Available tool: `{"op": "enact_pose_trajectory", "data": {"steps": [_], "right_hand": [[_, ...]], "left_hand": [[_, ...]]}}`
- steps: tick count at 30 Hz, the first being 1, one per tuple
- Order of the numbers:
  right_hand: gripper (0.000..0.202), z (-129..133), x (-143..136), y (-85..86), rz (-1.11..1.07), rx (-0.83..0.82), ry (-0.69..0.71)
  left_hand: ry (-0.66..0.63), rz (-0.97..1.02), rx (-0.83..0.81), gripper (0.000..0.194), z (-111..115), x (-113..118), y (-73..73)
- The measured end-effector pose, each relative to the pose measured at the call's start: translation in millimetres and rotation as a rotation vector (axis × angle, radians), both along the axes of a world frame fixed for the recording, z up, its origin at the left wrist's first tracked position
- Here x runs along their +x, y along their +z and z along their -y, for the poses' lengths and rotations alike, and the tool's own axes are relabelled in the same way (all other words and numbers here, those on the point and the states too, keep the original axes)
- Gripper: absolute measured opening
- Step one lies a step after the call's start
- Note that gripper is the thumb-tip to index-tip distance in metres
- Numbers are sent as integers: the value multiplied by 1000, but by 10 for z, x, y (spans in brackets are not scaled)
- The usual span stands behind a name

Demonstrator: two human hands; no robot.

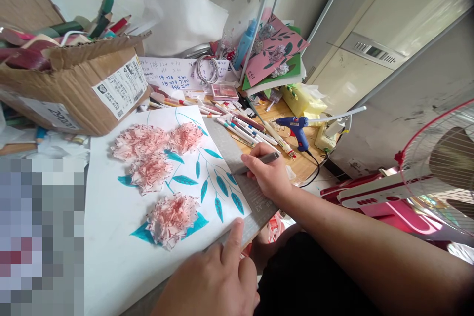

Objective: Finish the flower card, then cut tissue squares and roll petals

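A large white sheet of paper (107, 266) carries blue-green painted leaves (222, 185) on thin stems. Several fluffy pale pink paper flowers (173, 219) with dark-edged petals sit on it. My right hand (268, 175) is closed around a grey pen (269, 157), beside the sheet's right edge and over a grey board (255, 195). The pen's tip is hidden by my fingers. My left hand (218, 271) rests at the sheet's lower right corner, index finger stretched out towards the paper and the other fingers loosely bent, with nothing visible in it.
A cardboard box (77, 84) full of coloured rolls and pencils stands at the left. Several markers (244, 131) lie behind the sheet. A blue glue gun (296, 128) with its cord stands at the right, near a fan (444, 168). Pink cards (276, 52) are stacked at the back.
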State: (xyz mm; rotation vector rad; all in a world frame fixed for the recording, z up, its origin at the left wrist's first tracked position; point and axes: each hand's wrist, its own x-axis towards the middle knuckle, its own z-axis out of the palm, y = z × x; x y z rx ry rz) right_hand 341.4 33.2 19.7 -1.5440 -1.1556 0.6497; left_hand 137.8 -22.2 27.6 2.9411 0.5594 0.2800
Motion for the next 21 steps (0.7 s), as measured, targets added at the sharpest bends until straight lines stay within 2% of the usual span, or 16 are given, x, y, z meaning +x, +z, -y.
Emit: {"op": "enact_pose_trajectory", "data": {"steps": [4, 8, 13, 21], "right_hand": [[25, 11, 0, -4, 3, 8, -10], [27, 20, -3, -3, -39, 18, 17], [26, 28, -9, 18, 68, -13, 34], [25, 30, 1, 21, 93, -10, 12]], "left_hand": [[-5, 32, -7, 9, -3, -10, -74], [-8, 32, 5, 7, -8, -3, -65], [-5, 26, 7, 7, 4, -7, -53], [-22, 22, 4, 7, -1, -6, -102]]}}
